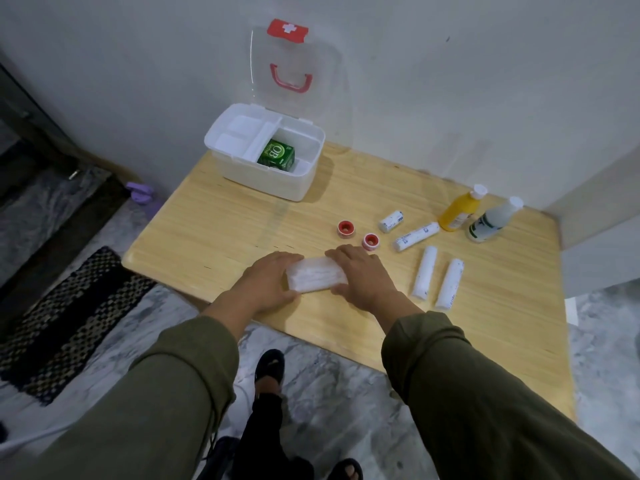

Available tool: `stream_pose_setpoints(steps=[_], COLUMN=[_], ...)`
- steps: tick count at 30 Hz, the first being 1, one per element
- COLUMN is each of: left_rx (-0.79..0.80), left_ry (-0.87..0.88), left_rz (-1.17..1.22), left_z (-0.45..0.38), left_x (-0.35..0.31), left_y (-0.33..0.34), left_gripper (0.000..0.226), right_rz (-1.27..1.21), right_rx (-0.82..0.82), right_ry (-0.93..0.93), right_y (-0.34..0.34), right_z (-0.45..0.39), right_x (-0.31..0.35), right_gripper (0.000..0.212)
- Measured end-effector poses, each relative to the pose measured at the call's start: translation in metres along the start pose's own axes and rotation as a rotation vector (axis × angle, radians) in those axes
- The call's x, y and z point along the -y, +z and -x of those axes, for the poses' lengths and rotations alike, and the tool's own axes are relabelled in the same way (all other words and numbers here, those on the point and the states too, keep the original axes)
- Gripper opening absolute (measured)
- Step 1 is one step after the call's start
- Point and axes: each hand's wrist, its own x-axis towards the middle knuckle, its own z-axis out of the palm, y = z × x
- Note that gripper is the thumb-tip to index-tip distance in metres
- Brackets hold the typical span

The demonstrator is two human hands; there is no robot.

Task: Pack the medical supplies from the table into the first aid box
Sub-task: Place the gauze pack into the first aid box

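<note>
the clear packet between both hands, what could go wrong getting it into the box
1. The clear packet looks long; the open compartment of the first aid box already holds a green carton, so it may not lie flat.
2. Lifting toward the box, the right hand could knock the two red tape rolls just beyond it.

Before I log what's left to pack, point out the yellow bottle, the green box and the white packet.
yellow bottle (457,211): head view, its body.
green box (276,154): head view, top face.
white packet (316,274): head view, its middle.
</note>
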Motion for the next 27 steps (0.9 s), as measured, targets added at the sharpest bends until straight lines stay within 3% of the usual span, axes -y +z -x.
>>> stream_pose_setpoints(steps=[7,16,20,27], left_rx=[-0.077,-0.235,-0.317,-0.262], left_ry=[0.010,0.120,0.036,-0.104], left_rz=[0.079,0.120,0.110,-0.104], left_z=[-0.003,-0.025,-0.044,-0.079], left_x=[-0.001,0.000,0.008,0.037], left_y=[-0.025,-0.098,-0.127,-0.158], left_gripper=[0.072,0.069,0.074,0.095], right_rz=[-0.274,-0.306,-0.293,-0.241], right_rx=[-0.014,-0.178,-0.210,-0.192], right_ry=[0.032,0.039,0.062,0.136], right_y=[-0.024,-0.087,-0.110,-0.129], right_z=[-0.013,-0.053,-0.080,-0.123], right_x=[0.011,0.026,0.031,0.023], right_gripper=[0.070,0.070,0.071,0.069])
